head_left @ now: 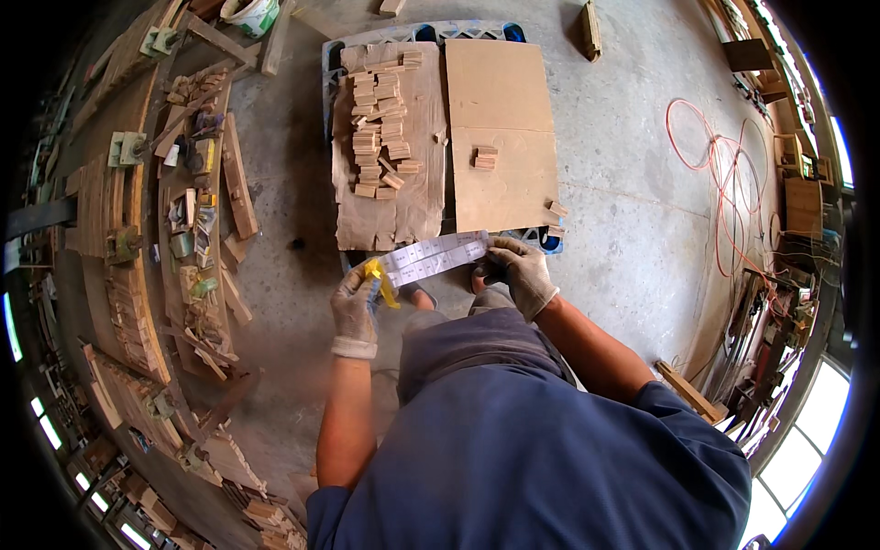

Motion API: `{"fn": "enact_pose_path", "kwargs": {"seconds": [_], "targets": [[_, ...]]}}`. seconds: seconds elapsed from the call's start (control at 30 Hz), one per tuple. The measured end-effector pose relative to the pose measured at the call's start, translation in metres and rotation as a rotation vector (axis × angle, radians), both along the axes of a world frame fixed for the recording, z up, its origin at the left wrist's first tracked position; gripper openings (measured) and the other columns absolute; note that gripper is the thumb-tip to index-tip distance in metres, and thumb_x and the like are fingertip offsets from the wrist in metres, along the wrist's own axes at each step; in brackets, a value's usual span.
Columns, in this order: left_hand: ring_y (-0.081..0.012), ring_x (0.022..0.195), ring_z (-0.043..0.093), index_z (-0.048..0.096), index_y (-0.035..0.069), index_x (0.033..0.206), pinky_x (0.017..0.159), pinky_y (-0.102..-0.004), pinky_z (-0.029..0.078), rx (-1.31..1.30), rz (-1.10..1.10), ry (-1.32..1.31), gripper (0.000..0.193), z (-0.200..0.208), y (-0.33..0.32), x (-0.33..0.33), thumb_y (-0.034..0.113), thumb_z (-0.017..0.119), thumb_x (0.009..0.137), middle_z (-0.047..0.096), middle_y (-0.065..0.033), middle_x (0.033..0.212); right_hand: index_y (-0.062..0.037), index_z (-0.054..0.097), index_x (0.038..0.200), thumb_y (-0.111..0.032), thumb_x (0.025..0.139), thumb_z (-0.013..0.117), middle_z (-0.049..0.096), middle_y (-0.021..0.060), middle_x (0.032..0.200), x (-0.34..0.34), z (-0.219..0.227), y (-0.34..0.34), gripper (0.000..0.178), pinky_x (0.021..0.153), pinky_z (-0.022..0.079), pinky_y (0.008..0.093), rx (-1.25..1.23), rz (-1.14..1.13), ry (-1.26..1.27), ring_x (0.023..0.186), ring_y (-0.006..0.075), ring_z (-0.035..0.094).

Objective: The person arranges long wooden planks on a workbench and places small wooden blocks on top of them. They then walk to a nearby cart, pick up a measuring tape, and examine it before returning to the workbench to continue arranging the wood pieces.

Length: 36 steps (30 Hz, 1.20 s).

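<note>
A white paper strip [435, 258] with rows of dark print stretches between my two gloved hands, in front of my body. The fingers of my left hand [355, 310] are closed at its left end, where a crumpled yellow strip [383, 280] also hangs. My right hand [522, 278] pinches the right end. Just beyond the paper, a low pallet [394, 35] carries two cardboard sheets. Many small wooden blocks [378, 128] lie in rough stacks on the left cardboard sheet [417, 206]. On the right sheet [500, 101] sits a small stack of blocks [486, 158].
To the left stands a long bench [165, 238] cluttered with tools and wood scraps, boards [240, 179] leaning along it. A looped red hose [720, 174] lies on the concrete floor [623, 202] at right. A timber piece [591, 32] and a white-green bucket [252, 14] are farther off.
</note>
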<state>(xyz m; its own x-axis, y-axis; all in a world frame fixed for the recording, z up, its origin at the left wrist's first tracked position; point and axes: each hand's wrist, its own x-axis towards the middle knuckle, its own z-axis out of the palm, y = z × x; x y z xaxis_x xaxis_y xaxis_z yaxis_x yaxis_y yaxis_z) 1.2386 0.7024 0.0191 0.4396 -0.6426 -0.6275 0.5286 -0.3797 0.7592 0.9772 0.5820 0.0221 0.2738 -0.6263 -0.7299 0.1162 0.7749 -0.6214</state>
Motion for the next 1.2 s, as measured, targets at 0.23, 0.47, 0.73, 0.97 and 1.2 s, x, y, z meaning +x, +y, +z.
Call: {"fn": "enact_pose_path", "kwargs": {"seconds": [0.23,0.47,0.73,0.97,1.2], "targets": [[-0.0177,0.088,0.071,0.064,-0.002,0.120,0.076,-0.0321,0.061,-0.017,-0.008,-0.008,0.024,0.000,0.001,-0.001,0.004,0.057,0.098,0.070,-0.0105,0.108,0.0038,0.067,0.116,-0.007,0.098,0.059,0.073,0.0114,0.092,0.002,0.005,-0.002,0.022,0.063,0.059,0.0322,0.021,-0.008,0.005,0.074,0.0195,0.071],[-0.0180,0.089,0.072,0.064,-0.002,0.121,0.078,-0.0323,0.062,0.005,0.004,-0.009,0.025,0.005,-0.001,-0.001,0.004,0.059,0.097,0.070,-0.0110,0.109,0.0039,0.066,0.116,-0.007,0.098,0.058,0.073,0.0118,0.093,0.002,0.003,-0.001,0.023,0.064,0.059,0.0324,0.013,-0.016,0.005,0.075,0.0199,0.071],[-0.0188,0.088,0.072,0.064,-0.002,0.120,0.077,-0.0326,0.062,-0.005,-0.007,-0.010,0.023,0.001,0.001,-0.001,0.006,0.059,0.099,0.070,-0.0111,0.107,0.0038,0.066,0.115,-0.008,0.098,0.058,0.072,0.0117,0.093,0.001,0.004,-0.001,0.022,0.064,0.059,0.0323,0.008,0.001,0.006,0.075,0.0198,0.072],[-0.0187,0.087,0.072,0.065,-0.002,0.118,0.076,-0.0326,0.062,0.001,-0.020,-0.027,0.021,0.005,0.001,-0.002,0.006,0.057,0.100,0.070,-0.0107,0.105,0.0044,0.066,0.116,-0.008,0.098,0.057,0.072,0.0118,0.094,0.001,0.004,0.000,0.023,0.065,0.059,0.0323,-0.002,0.001,0.005,0.076,0.0197,0.072],[-0.0187,0.088,0.072,0.066,-0.001,0.118,0.076,-0.0334,0.062,-0.015,-0.007,-0.018,0.021,-0.005,0.004,0.000,0.006,0.057,0.100,0.071,-0.0102,0.106,0.0046,0.066,0.116,-0.008,0.098,0.058,0.073,0.0120,0.097,0.000,0.006,-0.001,0.023,0.067,0.059,0.0321,-0.002,0.011,-0.012,0.077,0.0197,0.072]]}}
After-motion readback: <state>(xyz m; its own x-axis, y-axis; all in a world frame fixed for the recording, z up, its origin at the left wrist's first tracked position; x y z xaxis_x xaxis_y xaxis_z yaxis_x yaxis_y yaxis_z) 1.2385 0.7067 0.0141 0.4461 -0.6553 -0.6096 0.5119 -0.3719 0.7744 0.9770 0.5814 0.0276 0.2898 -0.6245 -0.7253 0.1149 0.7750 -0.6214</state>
